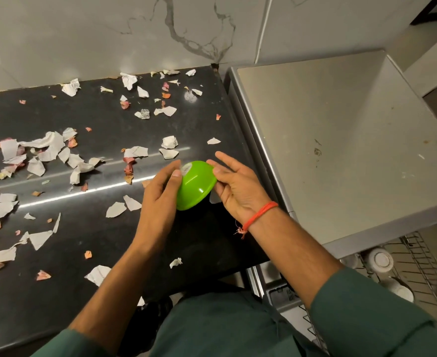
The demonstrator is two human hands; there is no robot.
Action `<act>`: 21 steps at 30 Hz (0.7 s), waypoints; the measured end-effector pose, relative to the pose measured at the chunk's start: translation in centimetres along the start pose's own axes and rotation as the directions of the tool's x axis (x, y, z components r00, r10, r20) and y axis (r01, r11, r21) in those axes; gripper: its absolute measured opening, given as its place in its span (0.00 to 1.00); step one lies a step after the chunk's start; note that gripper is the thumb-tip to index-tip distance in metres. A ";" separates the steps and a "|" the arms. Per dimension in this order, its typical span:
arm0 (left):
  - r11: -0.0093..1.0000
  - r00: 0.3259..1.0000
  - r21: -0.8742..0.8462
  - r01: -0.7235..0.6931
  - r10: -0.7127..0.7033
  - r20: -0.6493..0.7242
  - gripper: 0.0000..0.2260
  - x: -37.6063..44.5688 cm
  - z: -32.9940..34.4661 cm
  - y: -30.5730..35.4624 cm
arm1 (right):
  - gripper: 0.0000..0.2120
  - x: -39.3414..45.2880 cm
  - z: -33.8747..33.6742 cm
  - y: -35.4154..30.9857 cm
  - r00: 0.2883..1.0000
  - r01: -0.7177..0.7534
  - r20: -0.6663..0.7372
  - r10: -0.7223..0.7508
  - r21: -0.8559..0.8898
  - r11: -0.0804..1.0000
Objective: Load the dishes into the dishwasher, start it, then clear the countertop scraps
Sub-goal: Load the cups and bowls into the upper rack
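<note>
A green bowl (196, 185) is held upside down and tilted just above the black counter (104, 233), close to its right edge beside the steel dishwasher top (336, 140). The left hand (158, 199) grips the bowl's left side with curled fingers and the thumb near a white sticker on its base, while the right hand (238, 188) steadies the right side with the thumb on the bowl and the fingers spread nearly straight. Torn paper scraps (50, 150) lie scattered left of and behind the bowl, and a wire rack (418, 264) with white dishes shows below the dishwasher top.
</note>
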State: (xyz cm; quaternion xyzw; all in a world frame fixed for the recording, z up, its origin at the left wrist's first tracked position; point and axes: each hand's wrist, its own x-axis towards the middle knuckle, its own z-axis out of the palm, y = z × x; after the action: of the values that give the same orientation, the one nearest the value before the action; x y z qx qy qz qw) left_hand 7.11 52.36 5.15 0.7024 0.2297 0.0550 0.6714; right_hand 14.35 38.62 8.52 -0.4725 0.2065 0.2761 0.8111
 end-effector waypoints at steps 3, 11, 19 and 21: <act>0.992 0.995 -0.100 0.077 -0.082 -0.049 0.17 -0.3 0.0 0.1 | 0.24 -0.7 -0.6 -0.3 0.999 0.017 0.050 -0.019 0.042 0.999; 0.803 0.857 -0.349 0.484 -0.354 0.373 0.19 -0.4 1.3 1.9 | 0.23 -4.4 -6.5 -2.9 0.965 0.103 0.239 -0.112 0.048 0.994; 0.801 0.786 -0.305 0.514 -0.298 0.542 0.21 -2.2 8.5 4.2 | 0.28 -8.1 -12.8 -3.0 0.959 0.282 0.042 -0.281 -0.027 0.959; 0.819 0.760 -0.255 0.514 -0.296 0.579 0.18 -3.2 10.6 4.7 | 0.33 -9.3 -14.3 -2.7 0.942 0.329 -0.011 -0.336 -0.174 0.928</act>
State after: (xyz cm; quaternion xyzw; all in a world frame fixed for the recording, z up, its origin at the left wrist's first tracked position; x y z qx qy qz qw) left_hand 9.54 41.43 9.50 0.4703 0.1752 -0.2390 0.8312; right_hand 7.92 22.67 9.12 -0.5736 0.1154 0.1416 0.7985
